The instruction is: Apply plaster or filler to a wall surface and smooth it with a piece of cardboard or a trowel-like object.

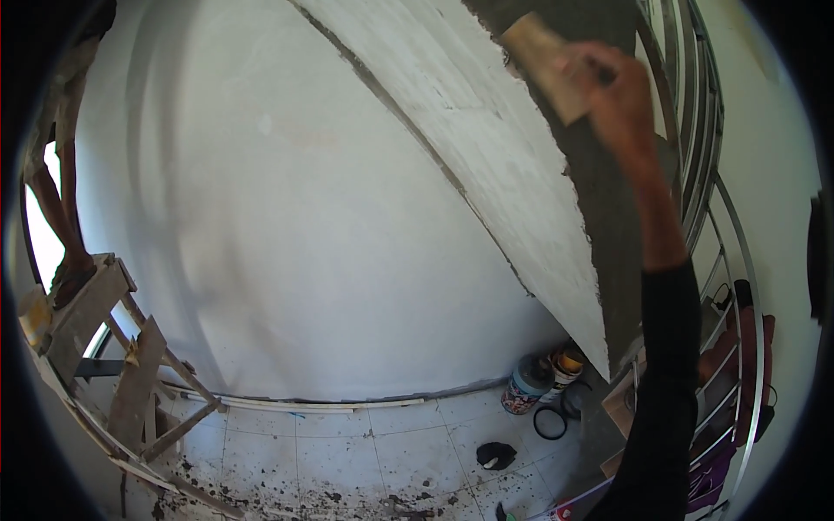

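Note:
My right hand (618,100) is raised at the upper right, its fingers wrapped round the grip of a flat, rectangular, tan trowel (539,62). Both are smeared by motion. The trowel's blade lies over the ragged border between a white plastered strip (486,130) and a bare grey cement band (608,226) on a slanting surface. Whether the blade touches the surface, I cannot tell. A black sleeve (665,373) covers my right forearm, which reaches up from the lower edge. My left hand is out of view.
Metal railings (695,148) run close along my arm's right. At left, a person's legs (61,208) stand on a wooden scaffold (135,391) beside a yellowish bucket (35,317). Paint buckets (526,386), a black ring (550,423) and a dark object (495,456) lie on the splattered tiles (330,451).

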Demonstrator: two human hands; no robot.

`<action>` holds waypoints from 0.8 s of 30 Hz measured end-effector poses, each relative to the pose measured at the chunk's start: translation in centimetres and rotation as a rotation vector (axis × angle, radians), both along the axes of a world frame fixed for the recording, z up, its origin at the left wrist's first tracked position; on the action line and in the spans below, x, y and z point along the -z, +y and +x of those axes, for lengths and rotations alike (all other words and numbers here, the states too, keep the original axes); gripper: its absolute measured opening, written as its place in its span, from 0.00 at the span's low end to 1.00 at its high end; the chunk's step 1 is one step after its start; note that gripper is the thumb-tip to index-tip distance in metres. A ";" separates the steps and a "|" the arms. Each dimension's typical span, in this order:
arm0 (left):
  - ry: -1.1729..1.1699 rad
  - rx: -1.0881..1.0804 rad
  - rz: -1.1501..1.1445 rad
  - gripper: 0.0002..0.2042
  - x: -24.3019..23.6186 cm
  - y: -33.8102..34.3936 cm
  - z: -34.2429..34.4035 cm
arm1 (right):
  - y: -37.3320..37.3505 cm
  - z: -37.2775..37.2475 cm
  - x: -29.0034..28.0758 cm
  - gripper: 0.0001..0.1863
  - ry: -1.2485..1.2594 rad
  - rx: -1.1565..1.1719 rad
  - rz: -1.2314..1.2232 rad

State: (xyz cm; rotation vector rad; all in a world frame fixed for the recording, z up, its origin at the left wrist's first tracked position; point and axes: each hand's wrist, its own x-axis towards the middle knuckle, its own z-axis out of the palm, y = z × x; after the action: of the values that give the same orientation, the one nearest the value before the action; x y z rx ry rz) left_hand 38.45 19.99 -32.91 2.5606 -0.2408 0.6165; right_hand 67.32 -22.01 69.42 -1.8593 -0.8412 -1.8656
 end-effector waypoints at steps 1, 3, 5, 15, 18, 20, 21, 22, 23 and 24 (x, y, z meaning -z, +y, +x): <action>0.056 0.041 -0.111 0.10 0.1 -0.2 0.1 | 1.7 -1.0 1.8 0.13 -0.095 0.052 -0.109; 0.115 0.104 -0.220 0.09 0.4 -0.6 0.8 | 1.1 -1.4 0.9 0.13 -0.222 0.053 -0.056; 0.001 0.108 0.029 0.08 0.7 -1.3 1.6 | -3.1 -0.9 -4.6 0.13 -0.205 0.018 0.101; 0.083 0.092 -0.393 0.14 1.2 -2.9 -0.6 | 1.6 -1.4 2.0 0.13 -0.176 0.017 -0.079; -0.162 0.209 -0.009 0.15 1.0 -1.9 0.2 | -3.7 -1.7 -5.0 0.14 -0.049 -0.029 0.312; 0.336 0.011 -0.401 0.14 0.8 -2.2 1.0 | -4.8 0.0 -5.4 0.13 -0.096 0.032 0.312; 0.844 -0.211 -0.782 0.14 0.8 -2.2 0.8 | -4.0 0.2 -5.0 0.12 -0.130 0.081 0.317; 0.838 -0.214 -0.783 0.14 0.8 -2.0 0.6 | -3.5 0.4 -3.7 0.11 -0.081 0.061 0.171; 0.508 -0.106 -0.337 0.13 0.7 -1.8 0.5 | -0.9 -0.2 -1.1 0.11 -0.035 0.039 0.022; 0.174 -0.016 0.110 0.13 0.6 -1.6 0.4 | 1.2 -0.6 0.6 0.11 -0.041 0.017 0.026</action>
State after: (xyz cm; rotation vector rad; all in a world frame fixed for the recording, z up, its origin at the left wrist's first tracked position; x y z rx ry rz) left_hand 38.82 18.40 -33.55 2.7051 -0.1993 0.3927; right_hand 66.71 -20.79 68.77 -1.8238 -0.8126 -1.9213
